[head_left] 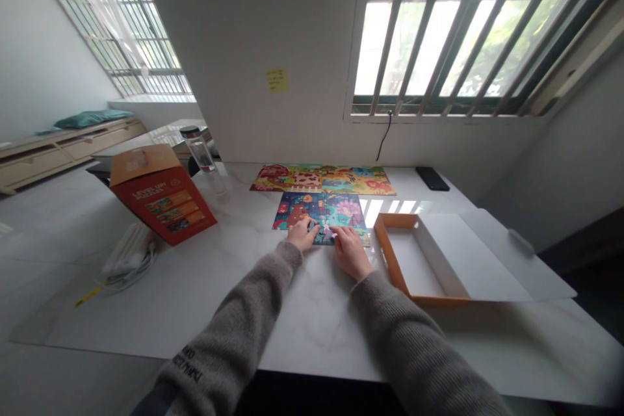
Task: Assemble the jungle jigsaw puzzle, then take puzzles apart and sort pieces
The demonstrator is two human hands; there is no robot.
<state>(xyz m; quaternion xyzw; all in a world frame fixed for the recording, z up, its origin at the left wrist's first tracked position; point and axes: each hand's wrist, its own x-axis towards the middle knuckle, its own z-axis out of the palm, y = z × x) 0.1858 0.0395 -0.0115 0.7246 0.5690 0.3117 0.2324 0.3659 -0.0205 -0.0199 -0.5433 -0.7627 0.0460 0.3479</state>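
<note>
A dark, colourful jigsaw puzzle [324,205] lies flat on the white marbled table in front of me. My left hand [302,234] rests on its lower edge, thumb and fingers apart, fingertips touching the pieces. At the lower right part of the picture, my right hand [351,251] reaches in with the index finger stretched out onto the puzzle. Between my fingertips shows a small white figure on the pieces. My hands hide part of the lower edge. Directly behind lie two brighter puzzles side by side, a farm puzzle [287,178] and a yellow animal puzzle [358,180].
An open orange-and-white box [426,260] stands to the right, its lid folded outward. On the left are a red puzzle box [168,198], a glass bottle [199,149] and a white power strip [127,250] with its cable. A black phone [432,179] lies at the back right.
</note>
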